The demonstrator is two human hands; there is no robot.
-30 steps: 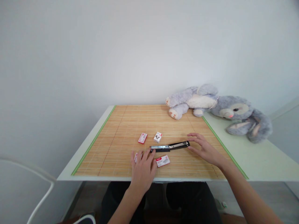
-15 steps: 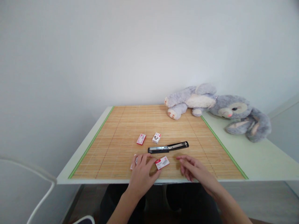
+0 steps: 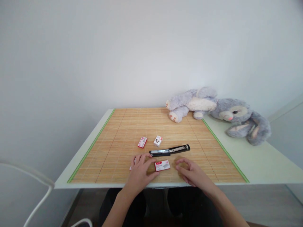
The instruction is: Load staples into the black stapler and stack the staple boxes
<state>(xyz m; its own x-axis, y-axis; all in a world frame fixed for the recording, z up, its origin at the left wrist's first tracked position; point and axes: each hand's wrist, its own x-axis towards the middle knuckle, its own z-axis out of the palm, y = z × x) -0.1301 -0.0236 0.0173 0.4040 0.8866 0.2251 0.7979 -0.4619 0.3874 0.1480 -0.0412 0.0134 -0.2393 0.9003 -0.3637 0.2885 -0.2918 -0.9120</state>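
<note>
A red-and-white staple box (image 3: 162,165) lies flat near the mat's front edge. My left hand (image 3: 140,171) is at its left end, index finger above and thumb below, fingers spread; whether they touch it I cannot tell. Under this hand another small box (image 3: 131,168) is mostly hidden. To the right, my right hand (image 3: 191,171) hovers with loosely curled fingers, thumb and index apart, holding nothing. Just behind the staple box lies a black stapler (image 3: 169,151), unfolded with its metal channel showing.
Farther back are a red-and-white box (image 3: 142,142) and a white box with a black clip picture (image 3: 157,141). A bamboo mat (image 3: 132,121) with green edging covers much of the table. A grey plush rabbit (image 3: 203,104) lies at the back right. A white cable (image 3: 39,205) hangs at left.
The staple box has turned to lie straighter and shifted slightly left. My left hand has moved a little left, and my right hand has come closer to the box's right end.
</note>
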